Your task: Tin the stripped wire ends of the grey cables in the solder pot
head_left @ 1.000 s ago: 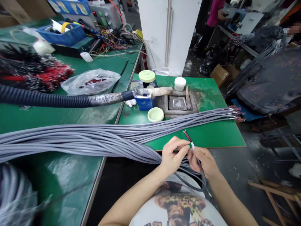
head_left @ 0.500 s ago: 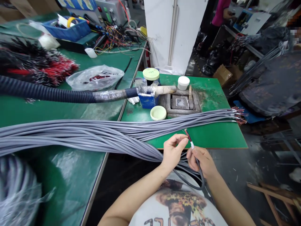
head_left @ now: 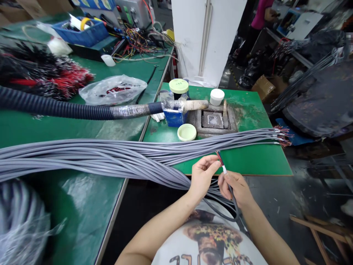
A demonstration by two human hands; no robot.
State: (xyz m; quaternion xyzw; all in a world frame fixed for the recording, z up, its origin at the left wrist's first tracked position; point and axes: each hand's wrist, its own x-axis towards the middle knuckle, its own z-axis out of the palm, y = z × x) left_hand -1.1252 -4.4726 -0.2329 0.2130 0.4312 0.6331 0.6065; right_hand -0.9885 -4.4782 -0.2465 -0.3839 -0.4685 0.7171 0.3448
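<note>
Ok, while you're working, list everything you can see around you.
green benches: 2, green, side by side ahead
cable bundle: many cables, grey, across both benches
single cable: 1, dark grey, red and black wires at its tip, in the right hand
corrugated hose: 1, dark blue, foil-wrapped section, over the left bench
square metal pot: 1, grey, set in a block on the right bench
jar: 1, pale green lid, behind the hose end
round tub: 1, pale green, beside the block
small tub: 1, white, behind the block
plastic bag: 1, clear, on the left bench
wire bunch: 1, red and black, on the left bench
crate: 1, blue, far end of the left bench
co-worker: 1, pink top, far right background
left hand: 1, beside the wire tip
right hand: 1, gripping the single cable
</note>
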